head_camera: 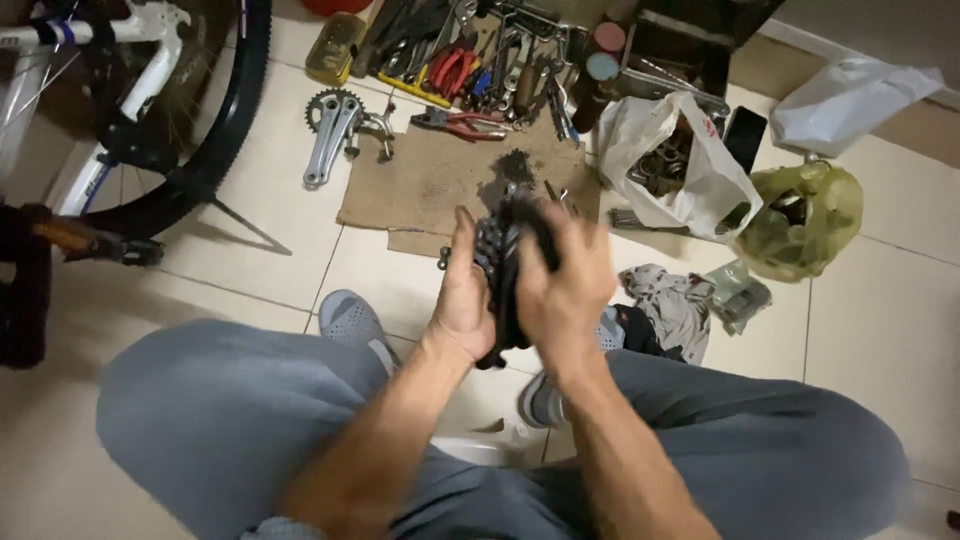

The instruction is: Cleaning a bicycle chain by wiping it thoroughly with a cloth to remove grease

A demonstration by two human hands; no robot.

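Note:
A dark, greasy bicycle cassette of stacked toothed sprockets (497, 250) sits between both my hands, held above the tiled floor in front of my knees. My left hand (462, 295) cups it from the left side, thumb up. From the right and top, my right hand (567, 280) wraps over it, fingers blurred, with what looks like a dark rag pressed on the sprockets. Most of the cassette's right face is hidden by that hand.
A brown cardboard sheet (430, 185) lies ahead, with a silver crank arm and chainring (332, 125) at its left. Pliers and wrenches (470, 70) pile up behind. A white bag (680, 165), a yellow-green bag (810, 215) and rags (675, 300) lie right; a bicycle wheel (215, 120) stands left.

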